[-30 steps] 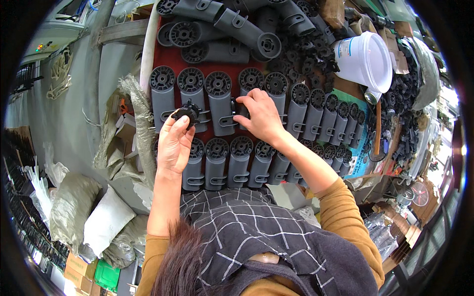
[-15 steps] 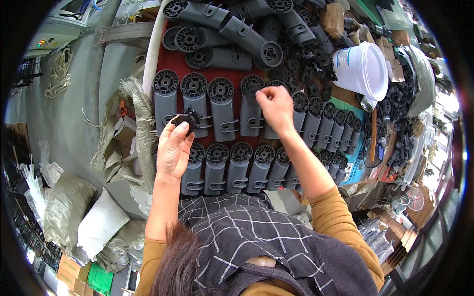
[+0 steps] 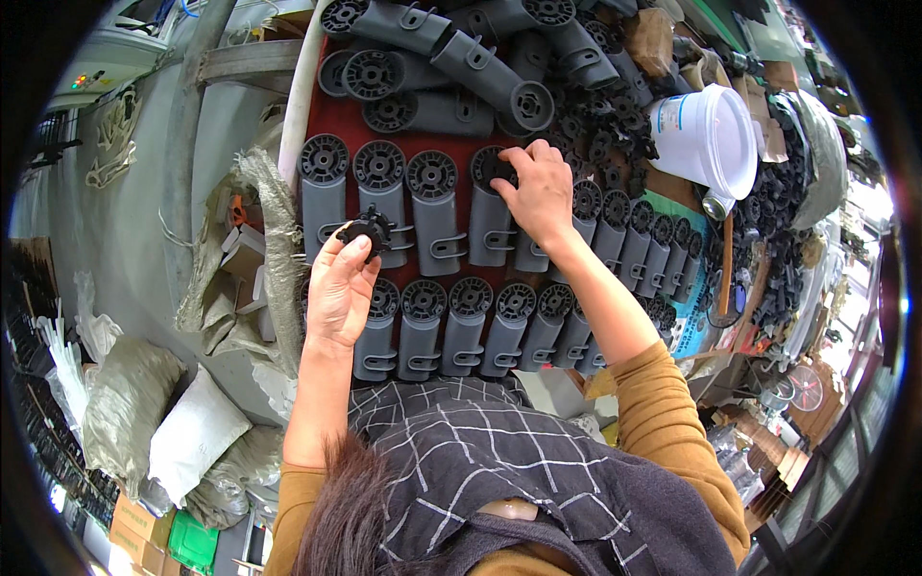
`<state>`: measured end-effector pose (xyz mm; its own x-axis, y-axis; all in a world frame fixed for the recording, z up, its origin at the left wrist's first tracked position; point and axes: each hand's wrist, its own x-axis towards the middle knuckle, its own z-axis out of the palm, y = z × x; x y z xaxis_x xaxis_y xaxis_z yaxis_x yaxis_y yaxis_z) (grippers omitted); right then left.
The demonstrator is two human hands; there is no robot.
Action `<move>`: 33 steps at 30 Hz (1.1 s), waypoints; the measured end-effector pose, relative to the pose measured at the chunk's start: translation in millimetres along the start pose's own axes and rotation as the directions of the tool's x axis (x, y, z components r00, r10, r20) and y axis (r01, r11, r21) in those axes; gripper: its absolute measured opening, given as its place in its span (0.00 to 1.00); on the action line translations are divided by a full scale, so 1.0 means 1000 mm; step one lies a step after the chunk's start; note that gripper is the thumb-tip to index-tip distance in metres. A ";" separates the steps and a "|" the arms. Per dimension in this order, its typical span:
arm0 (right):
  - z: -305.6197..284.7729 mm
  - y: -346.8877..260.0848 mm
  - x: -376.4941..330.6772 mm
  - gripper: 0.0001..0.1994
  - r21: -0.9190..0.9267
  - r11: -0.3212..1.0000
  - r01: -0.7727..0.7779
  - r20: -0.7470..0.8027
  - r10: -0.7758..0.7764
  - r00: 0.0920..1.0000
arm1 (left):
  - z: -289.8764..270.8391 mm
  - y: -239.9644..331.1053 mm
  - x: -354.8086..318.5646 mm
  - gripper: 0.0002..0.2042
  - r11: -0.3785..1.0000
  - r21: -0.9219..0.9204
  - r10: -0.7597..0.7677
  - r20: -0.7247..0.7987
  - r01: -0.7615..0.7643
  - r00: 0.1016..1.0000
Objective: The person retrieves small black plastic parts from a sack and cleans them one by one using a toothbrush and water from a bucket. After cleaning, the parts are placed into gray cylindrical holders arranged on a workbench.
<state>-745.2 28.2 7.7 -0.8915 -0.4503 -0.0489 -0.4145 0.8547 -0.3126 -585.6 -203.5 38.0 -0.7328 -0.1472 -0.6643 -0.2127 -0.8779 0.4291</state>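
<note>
In my left hand point(image 3: 338, 293), thumb and fingers are closed on a small stack of black toothed plastic discs point(image 3: 369, 228), held above the front of the back row of tubes. My right hand point(image 3: 544, 190) reaches over that row, thumb and fingertips gripping the edge of a black disc point(image 3: 488, 167) at the end of a grey plastic tube point(image 3: 491, 226). Each tube carries a wire-like loop on its side. To the left lie more grey tubes point(image 3: 431, 219) with spoked round ends. Another row of tubes point(image 3: 464, 331) runs nearer to me.
Loose grey tubes point(image 3: 475, 72) are piled at the back of the red-topped table. Beside them are a heap of black plastic parts point(image 3: 600, 144) and a white bucket point(image 3: 706, 139) tipped on its side. Sacks point(image 3: 197, 432) stand on the floor at left.
My right hand has turned and opened its thumb away from the fingers, now spanning the disc on the tube end. My left hand stays almost still with its discs.
</note>
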 end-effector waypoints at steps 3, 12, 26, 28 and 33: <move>0.004 -0.001 0.000 0.17 -0.042 0.999 0.027 -0.064 -0.029 0.998 | 0.002 0.000 0.000 0.06 1.000 -0.008 0.001 0.011 -0.001 1.000; -0.002 -0.009 0.001 0.16 -0.159 0.987 0.038 0.003 -0.038 0.999 | 0.005 -0.004 0.004 0.12 0.999 0.031 0.012 0.015 -0.013 1.000; 0.007 -0.040 -0.014 0.07 0.004 0.986 0.166 -0.138 -0.164 0.977 | 0.039 -0.025 0.036 0.21 0.865 0.499 0.038 0.049 -0.057 0.998; 0.007 -0.047 -0.012 0.09 0.089 0.982 0.168 -0.163 -0.152 0.975 | 0.029 -0.008 0.034 0.25 0.880 0.411 0.221 0.090 -0.239 0.971; 0.024 -0.088 0.011 0.08 0.263 0.898 0.353 -0.154 -0.322 0.934 | -0.010 0.041 0.037 0.23 0.777 0.502 0.464 -0.050 -0.380 0.884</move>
<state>-714.4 -58.0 11.6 -0.7277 -0.6558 0.2010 -0.6385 0.5407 -0.5478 -615.3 -249.4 24.7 -0.7143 -0.5607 -0.4187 -0.2117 -0.3972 0.8930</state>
